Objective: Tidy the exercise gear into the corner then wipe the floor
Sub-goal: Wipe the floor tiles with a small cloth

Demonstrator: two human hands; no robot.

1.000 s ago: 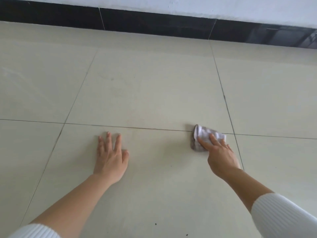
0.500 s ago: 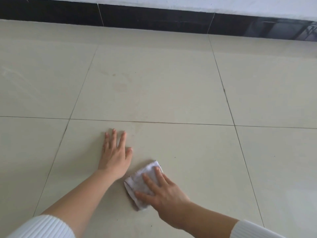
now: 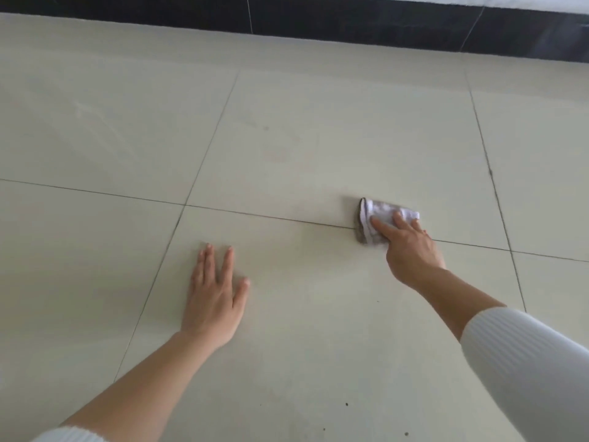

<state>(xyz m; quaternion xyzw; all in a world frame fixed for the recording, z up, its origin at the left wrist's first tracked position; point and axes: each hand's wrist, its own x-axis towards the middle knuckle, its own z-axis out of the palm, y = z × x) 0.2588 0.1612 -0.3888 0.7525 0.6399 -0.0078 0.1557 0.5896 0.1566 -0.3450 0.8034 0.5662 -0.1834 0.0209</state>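
A folded white cloth (image 3: 381,215) with a dirty grey edge lies on the cream tiled floor (image 3: 302,138), right on a grout line. My right hand (image 3: 406,247) presses down on it with the fingers spread over its near half. My left hand (image 3: 215,291) rests flat on the tile to the left, palm down, fingers apart, holding nothing. No exercise gear is in view.
A black skirting strip (image 3: 350,23) runs along the base of the wall at the far side. A few dark specks (image 3: 346,404) dot the near tile. Faint smudges (image 3: 266,128) show on the tile beyond my hands.
My right hand has swept the cloth from beside my left hand out to the right and away from me, back onto the grout line. The left hand has stayed planted.
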